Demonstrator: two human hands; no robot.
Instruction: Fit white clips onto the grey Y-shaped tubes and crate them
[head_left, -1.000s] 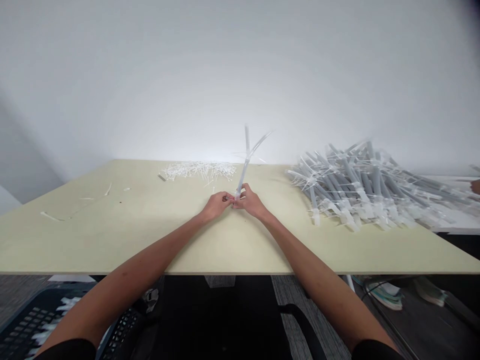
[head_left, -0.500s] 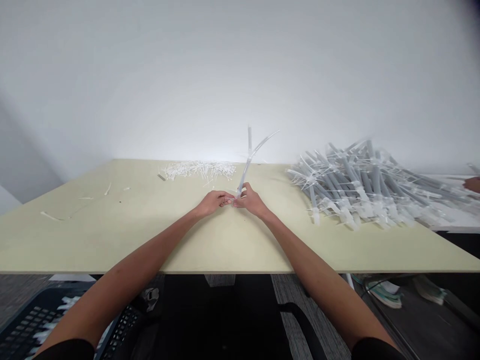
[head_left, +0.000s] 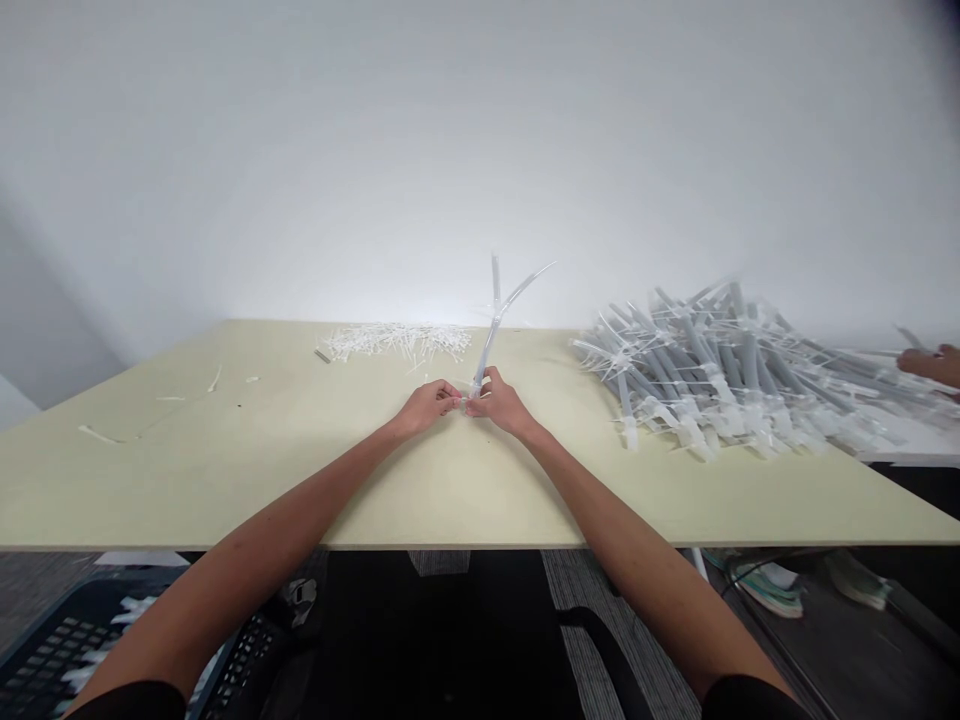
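Observation:
Low over the middle of the table, my right hand [head_left: 501,402] is closed around the lower end of a clear plastic tube assembly [head_left: 489,345]. The tube stands up from the fingers and splits into a Y, one branch straight up and the other curving right. Right beside it, my left hand [head_left: 424,406] is pinched shut at the base of the tube, fingertips almost meeting those of the right. What lies between the left fingertips is too small and hidden to make out. Behind them lies a loose heap of thin white cable ties [head_left: 405,342].
A big pile of grey and clear tube assemblies [head_left: 712,365] covers the table's right side. Another person's hand [head_left: 930,366] is at its far right end. A short grey piece [head_left: 322,355] and stray white strips [head_left: 101,434] lie leftward. Below left stands a dark basket [head_left: 45,640].
The tube has tilted very slightly left, and my left fingertips have shifted a little at its base. The other person's hand has come further into view at the right.

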